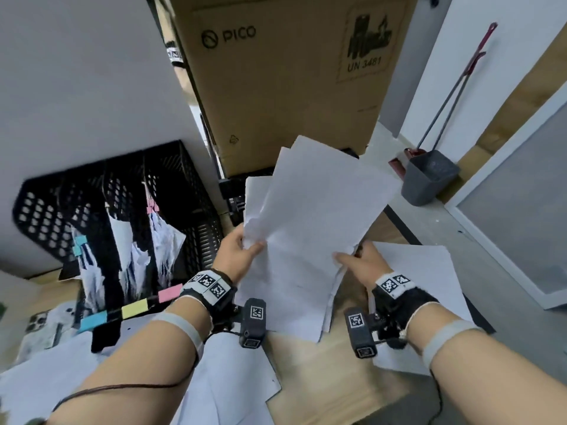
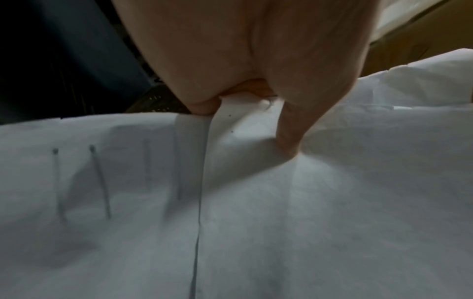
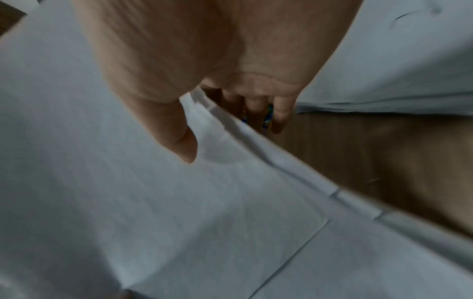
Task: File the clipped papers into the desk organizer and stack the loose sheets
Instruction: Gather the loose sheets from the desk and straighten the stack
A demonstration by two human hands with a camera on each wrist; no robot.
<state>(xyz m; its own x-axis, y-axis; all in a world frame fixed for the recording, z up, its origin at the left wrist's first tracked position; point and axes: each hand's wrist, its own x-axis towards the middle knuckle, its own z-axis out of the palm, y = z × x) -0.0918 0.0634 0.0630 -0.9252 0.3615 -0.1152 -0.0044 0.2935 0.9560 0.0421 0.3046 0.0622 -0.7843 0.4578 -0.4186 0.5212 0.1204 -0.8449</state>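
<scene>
Both hands hold a bundle of loose white sheets (image 1: pixel 313 216) tilted up above the wooden desk (image 1: pixel 322 372). My left hand (image 1: pixel 242 250) pinches the bundle's left edge, thumb on top; the left wrist view shows the thumb (image 2: pixel 289 139) pressed into the paper (image 2: pixel 256 222). My right hand (image 1: pixel 356 259) grips the right edge, its thumb (image 3: pixel 179 137) over the sheets (image 3: pixel 179 212) and fingers under. The black mesh desk organizer (image 1: pixel 171 191) stands at left with clipped papers (image 1: pixel 132 256) in its slots, blue and pink clips showing.
More loose sheets lie on the desk at right (image 1: pixel 429 271) and in front at left (image 1: pixel 214 378). A phone (image 1: pixel 40 326) lies at far left. A large cardboard box (image 1: pixel 291 78) stands behind. A grey dustpan (image 1: pixel 429 179) rests on the floor to the right.
</scene>
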